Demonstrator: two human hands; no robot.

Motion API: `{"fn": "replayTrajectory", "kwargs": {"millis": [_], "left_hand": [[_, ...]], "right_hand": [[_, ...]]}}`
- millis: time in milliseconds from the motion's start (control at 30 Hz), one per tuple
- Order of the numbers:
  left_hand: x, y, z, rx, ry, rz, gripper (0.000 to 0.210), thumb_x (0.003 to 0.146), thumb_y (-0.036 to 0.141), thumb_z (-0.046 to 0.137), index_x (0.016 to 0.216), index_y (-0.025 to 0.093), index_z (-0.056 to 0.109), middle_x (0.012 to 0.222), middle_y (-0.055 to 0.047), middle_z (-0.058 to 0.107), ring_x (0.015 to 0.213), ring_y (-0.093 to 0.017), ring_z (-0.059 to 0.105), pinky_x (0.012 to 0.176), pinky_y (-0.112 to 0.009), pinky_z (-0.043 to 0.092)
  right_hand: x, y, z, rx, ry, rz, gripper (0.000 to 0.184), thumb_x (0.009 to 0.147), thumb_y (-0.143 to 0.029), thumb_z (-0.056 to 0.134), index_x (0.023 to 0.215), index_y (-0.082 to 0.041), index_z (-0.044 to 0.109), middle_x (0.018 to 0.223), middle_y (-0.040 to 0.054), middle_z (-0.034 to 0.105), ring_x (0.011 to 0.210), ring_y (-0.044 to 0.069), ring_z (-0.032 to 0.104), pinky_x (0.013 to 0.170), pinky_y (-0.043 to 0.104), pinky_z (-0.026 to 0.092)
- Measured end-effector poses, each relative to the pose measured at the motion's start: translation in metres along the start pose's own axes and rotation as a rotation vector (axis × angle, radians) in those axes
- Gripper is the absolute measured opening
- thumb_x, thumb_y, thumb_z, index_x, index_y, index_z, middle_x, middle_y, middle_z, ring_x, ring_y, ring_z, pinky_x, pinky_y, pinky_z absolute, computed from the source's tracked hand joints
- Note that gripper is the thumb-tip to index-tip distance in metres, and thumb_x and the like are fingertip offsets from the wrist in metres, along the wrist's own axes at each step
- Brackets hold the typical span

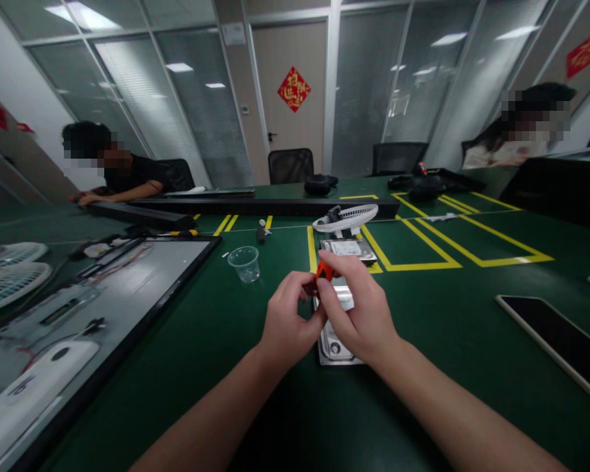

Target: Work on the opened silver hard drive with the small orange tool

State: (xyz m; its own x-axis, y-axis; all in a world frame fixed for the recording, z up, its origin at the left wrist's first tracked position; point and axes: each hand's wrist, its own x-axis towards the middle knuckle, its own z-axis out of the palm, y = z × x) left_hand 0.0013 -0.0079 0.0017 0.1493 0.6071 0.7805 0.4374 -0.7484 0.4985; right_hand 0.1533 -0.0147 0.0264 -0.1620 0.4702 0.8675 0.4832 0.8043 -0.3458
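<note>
Between my hands is a small orange-and-black tool (325, 269), perhaps a screwdriver; its tip is hidden. My right hand (361, 305) pinches it between thumb and forefinger. Fingers of my left hand (291, 318) close on the near side of the same tool. Below both hands a silver hard drive (330, 354) lies flat on the green table, partly covered by my right hand. Just beyond it lies a second hard drive (349, 248) with a white label. A clear plastic cup (246, 267) stands to the left of my hands.
A large panel frame (177, 259) with loose electronics covers the left side. At right lies a phone-like dark slab (555, 334). A white fan part (347, 218) and long black bar (270, 208) sit farther back. Two people (132, 174) sit across the table.
</note>
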Motion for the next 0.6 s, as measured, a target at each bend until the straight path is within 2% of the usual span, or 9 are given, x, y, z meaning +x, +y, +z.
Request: {"fn": "replayTrajectory", "kwargs": {"millis": [300,467,600], "left_hand": [[0.0004,0.0003,0.0006,-0.027,-0.065,-0.001,0.009,0.095,0.014,0.057,0.102,0.020,0.058,0.092,-0.003,0.063,0.081,-0.016,0.057,0.072,-0.029,0.046],[-0.0014,-0.0027,0.0012,-0.005,-0.013,-0.016,0.026,0.088,0.015,0.067,0.112,0.021,0.058,0.093,-0.001,0.063,0.079,-0.015,0.057,0.072,-0.029,0.048],[-0.0009,-0.0036,0.0013,-0.015,-0.052,-0.019,0.018,0.088,0.011,0.063,0.103,0.020,0.058,0.090,-0.001,0.062,0.079,-0.016,0.057,0.072,-0.029,0.047]], "right_hand": [[-0.0002,0.0003,-0.0006,0.035,-0.019,0.005,0.044,0.103,-0.016,0.050,0.146,-0.026,0.050,0.124,0.0084,0.069,0.115,0.023,0.067,0.098,0.043,0.058],[0.0013,0.0008,0.0002,0.004,0.007,0.005,0.040,0.100,-0.018,0.059,0.140,-0.023,0.054,0.119,0.0096,0.068,0.109,0.023,0.066,0.096,0.043,0.058],[0.0013,0.0006,-0.0003,0.015,0.003,0.014,0.043,0.099,-0.020,0.061,0.141,-0.025,0.054,0.118,0.0094,0.067,0.108,0.023,0.065,0.095,0.044,0.057]]}}
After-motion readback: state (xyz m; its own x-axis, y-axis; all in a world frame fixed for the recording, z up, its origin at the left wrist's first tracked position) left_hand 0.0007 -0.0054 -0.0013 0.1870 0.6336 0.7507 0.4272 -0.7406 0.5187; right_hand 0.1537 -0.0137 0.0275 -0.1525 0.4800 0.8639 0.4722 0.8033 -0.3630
